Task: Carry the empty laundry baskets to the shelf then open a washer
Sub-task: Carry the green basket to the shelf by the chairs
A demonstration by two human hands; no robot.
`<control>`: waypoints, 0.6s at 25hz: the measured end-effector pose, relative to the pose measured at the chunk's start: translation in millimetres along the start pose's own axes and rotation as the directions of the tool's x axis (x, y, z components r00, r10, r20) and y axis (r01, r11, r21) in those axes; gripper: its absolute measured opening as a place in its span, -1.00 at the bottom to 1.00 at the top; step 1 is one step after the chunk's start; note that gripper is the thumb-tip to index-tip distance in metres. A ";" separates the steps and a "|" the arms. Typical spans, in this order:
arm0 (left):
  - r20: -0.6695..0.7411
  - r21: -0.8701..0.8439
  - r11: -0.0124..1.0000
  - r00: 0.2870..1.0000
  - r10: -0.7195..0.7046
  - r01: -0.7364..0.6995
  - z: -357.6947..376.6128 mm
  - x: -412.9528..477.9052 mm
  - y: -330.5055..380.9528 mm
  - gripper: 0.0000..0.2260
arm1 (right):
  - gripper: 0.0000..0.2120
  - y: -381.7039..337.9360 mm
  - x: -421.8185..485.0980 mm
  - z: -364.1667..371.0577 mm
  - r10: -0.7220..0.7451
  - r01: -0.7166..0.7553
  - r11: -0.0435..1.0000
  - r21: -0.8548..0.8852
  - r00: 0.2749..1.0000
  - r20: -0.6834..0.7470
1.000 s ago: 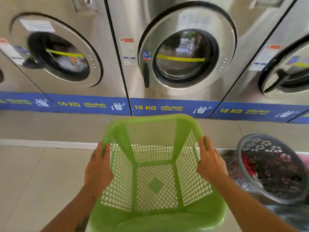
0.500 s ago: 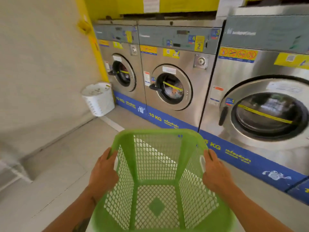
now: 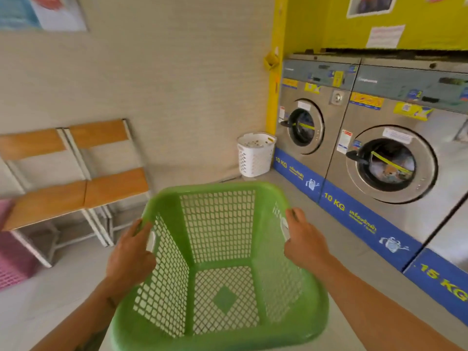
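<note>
An empty green laundry basket (image 3: 220, 249) is held in front of me, tilted so its lattice bottom shows. My left hand (image 3: 130, 254) grips its left rim at the handle slot. My right hand (image 3: 302, 240) grips the right rim the same way. Steel front-loading washers line the right side; the nearest full one (image 3: 391, 163) has its round door closed and laundry behind the glass. Another washer (image 3: 305, 127) stands in the corner, door closed. No shelf is in view.
A white laundry basket (image 3: 255, 154) stands in the corner by the yellow pillar. Two wooden-seat chairs (image 3: 83, 191) stand against the left wall. Something pink (image 3: 11, 262) lies at the far left. Grey tiled floor (image 3: 63, 295) stretches ahead.
The view has swung left, away from the washers towards the side wall and chairs. Both hands keep the same grip on the green basket. The grey basket of clothes has left the view.
</note>
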State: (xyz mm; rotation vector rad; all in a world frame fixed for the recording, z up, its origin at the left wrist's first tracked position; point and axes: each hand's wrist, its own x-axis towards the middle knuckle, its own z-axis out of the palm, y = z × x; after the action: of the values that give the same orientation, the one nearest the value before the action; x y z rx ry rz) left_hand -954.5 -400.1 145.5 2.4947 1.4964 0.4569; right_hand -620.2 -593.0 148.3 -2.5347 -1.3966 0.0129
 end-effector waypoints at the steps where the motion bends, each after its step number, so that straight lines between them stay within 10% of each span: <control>1: -0.011 0.000 0.999 0.999 -0.033 0.033 -11.0 -2.1 -32.3 -0.16 | -0.41 -34.4 7.4 6.3 -0.043 0.043 0.999 -0.009 0.999 -0.004; 15: -0.346 -0.048 0.865 0.804 -0.484 0.500 -142.7 -33.8 -367.5 -0.21 | -0.30 -461.1 146.8 112.1 -0.587 0.576 0.809 0.117 0.804 0.093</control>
State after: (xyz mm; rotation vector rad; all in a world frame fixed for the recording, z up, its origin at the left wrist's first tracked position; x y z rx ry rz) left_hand -1322.9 -256.2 155.0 1.9937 2.2241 0.7973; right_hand -938.3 -211.5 156.8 -1.9602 -2.1225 0.1189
